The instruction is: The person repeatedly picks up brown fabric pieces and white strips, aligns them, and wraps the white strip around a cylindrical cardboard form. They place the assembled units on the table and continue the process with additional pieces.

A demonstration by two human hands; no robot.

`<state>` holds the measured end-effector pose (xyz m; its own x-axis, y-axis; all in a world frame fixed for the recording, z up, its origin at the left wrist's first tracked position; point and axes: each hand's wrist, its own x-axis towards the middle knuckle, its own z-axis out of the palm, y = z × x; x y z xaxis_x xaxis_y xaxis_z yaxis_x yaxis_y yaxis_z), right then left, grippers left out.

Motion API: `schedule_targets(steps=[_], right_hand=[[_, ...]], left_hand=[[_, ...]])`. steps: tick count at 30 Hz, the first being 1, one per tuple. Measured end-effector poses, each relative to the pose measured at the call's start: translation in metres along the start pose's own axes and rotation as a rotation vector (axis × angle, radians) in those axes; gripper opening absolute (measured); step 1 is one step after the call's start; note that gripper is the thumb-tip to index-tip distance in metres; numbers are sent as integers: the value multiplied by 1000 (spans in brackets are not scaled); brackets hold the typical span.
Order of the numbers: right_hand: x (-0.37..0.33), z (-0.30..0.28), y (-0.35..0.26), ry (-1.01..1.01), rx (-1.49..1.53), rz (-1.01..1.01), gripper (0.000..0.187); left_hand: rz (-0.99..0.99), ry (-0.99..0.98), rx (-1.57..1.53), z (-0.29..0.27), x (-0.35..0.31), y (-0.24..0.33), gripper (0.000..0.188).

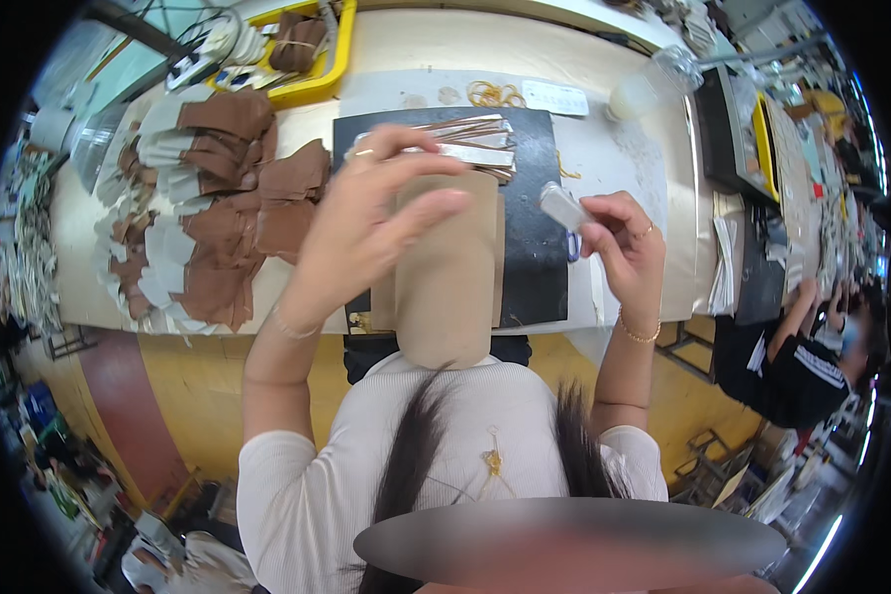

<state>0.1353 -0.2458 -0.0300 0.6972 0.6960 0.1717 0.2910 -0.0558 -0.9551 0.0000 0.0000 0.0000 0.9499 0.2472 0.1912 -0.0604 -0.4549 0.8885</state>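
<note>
Cream-coloured sheeting covers the workbench [604,59], and on it lies a black mat [535,282] that marks out the working spot in front of the person. Brown and whitish cut pieces [218,252] spread in overlapping piles to the left, well clear of the tool. Down the middle runs a smooth tan panel [450,277], its far end on the mat and its near end reaching past the bench edge toward the person's chest. A yellow tray [339,49] stands beyond the piles. Over the panel's far end is the left hand [381,213], blurred, with fingers spread and thumb apart; whether it touches the surface beneath I cannot tell. Off to the right of the panel, above the mat's right edge, the right hand [626,236] pinches a small pale tool [565,209] with a blue part near its lower end — thumb and fingertips on one end, the other pointing away toward the far left. A bundle of brown and silvery strips [480,148] lies on the mat just beyond the panel, near the left fingertips. Judging by this, the step in hand is handling at the panel's far end, with the tool held apart from it. Any use of the tool there would call for the right hand to come left across the mat — and for the left to settle the panel, whose near end overhangs the bench. Smallest of all, a loose coil of yellow bands [495,94] sits past the mat's far edge.
</note>
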Motion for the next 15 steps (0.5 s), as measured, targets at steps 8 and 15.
schedule_targets(steps=[8, 15], right_hand=[[21, 43, -25, -4, -31, -291, 21], [22, 71, -30, 276, -319, -629, 45]], left_hand=[[-159, -179, -590, 12, 8, 13, 19], [-243, -152, -1049, 28, 6, 16, 16]])
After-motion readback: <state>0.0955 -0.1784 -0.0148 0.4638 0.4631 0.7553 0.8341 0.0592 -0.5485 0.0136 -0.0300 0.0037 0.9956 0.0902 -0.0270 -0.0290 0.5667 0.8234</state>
